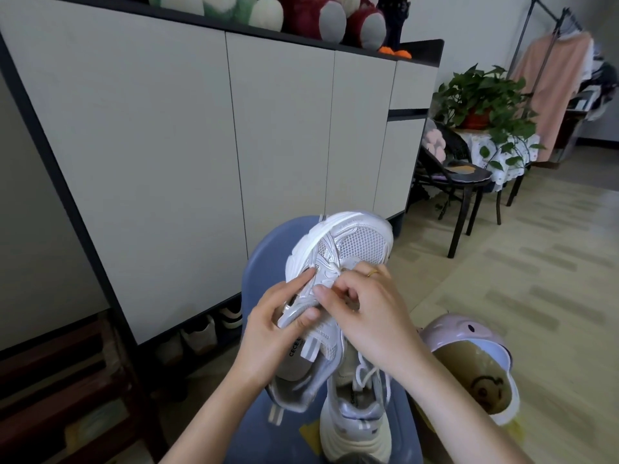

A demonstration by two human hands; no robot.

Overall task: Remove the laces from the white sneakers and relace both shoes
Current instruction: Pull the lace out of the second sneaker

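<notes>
Between both hands | sneaker; right fingers pinch lace

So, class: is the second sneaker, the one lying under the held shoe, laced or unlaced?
Laced. The lower sneaker on the blue stool shows white lace crossing its tongue, though how far down cannot be told.

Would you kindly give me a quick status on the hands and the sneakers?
Left hand grips held sneaker by its side. Right hand pinches lace at the eyelets. Second sneaker on blue stool, laced. Nothing blocking.
</notes>
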